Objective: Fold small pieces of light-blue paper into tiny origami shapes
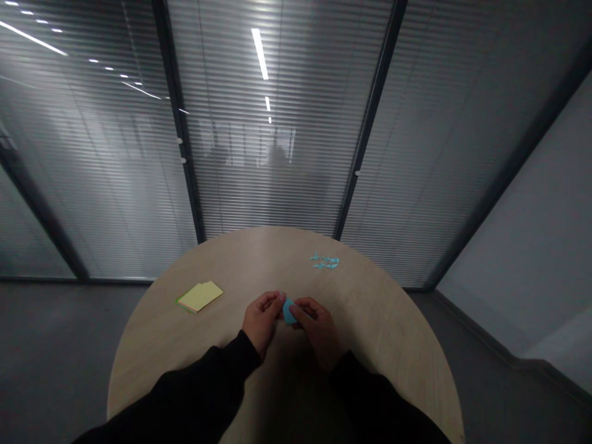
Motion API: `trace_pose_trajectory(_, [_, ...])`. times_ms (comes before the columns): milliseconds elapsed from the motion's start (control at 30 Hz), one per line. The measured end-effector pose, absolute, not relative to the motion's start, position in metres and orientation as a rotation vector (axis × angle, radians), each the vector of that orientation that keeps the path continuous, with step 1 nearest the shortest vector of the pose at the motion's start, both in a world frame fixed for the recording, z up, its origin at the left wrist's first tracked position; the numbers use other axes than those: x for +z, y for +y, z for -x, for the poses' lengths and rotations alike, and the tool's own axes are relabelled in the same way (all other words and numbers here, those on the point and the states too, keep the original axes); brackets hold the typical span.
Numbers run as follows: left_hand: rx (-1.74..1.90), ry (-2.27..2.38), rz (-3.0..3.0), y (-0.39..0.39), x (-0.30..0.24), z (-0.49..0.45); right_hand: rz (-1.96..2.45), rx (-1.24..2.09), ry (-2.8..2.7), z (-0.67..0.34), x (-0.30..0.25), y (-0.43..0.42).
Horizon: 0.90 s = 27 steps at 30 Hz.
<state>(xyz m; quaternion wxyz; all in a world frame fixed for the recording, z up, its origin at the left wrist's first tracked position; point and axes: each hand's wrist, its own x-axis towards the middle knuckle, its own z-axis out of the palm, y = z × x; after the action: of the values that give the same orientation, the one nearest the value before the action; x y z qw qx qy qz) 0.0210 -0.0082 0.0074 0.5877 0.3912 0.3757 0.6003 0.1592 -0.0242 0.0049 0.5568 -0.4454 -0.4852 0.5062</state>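
Note:
Between my two hands, above the near middle of the round table, is a small piece of blue paper (289,311) that looks folded. My left hand (263,319) pinches its left edge with thumb and fingertips. From the other side my right hand (318,322) grips it, the thumb lying across its face and the fingers curled behind. The paper's lower right part is hidden by the right thumb. Beyond the right hand, several small light-blue paper pieces (326,261) lie grouped on the tabletop.
A stack of yellow paper sheets (201,296) with a green edge rests on the left of the round wooden table (259,253). Glass partitions with blinds (277,191) stand just behind the table's far edge. A pale wall (531,246) rises at the right.

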Motion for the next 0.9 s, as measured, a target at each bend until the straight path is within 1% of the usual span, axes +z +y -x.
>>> trace_pose_trajectory(267, [1.369,0.894,-0.977,-0.008,0.011,-0.019,1.106,1.091,-1.258,-0.161,0.014,-0.027])
trace_pose_trajectory(467, [1.207,0.835,-1.004,-0.009,0.003,-0.022,1.161,1.009,-1.311,-0.161,0.015,-0.028])
trace_pose_trajectory(600, [1.253,0.87,-1.08,-0.006,0.003,-0.019,1.22,0.963,-1.368,-0.162,0.015,-0.026])
trace_pose_trajectory(767, [1.364,0.922,-1.073,0.001,0.01,-0.013,1.2,0.996,-1.358,-0.171,0.01,-0.02])
trace_pose_trajectory(900, [1.329,0.891,-1.051,0.003,0.011,-0.013,1.189,1.018,-1.334,-0.174,0.004,-0.017])
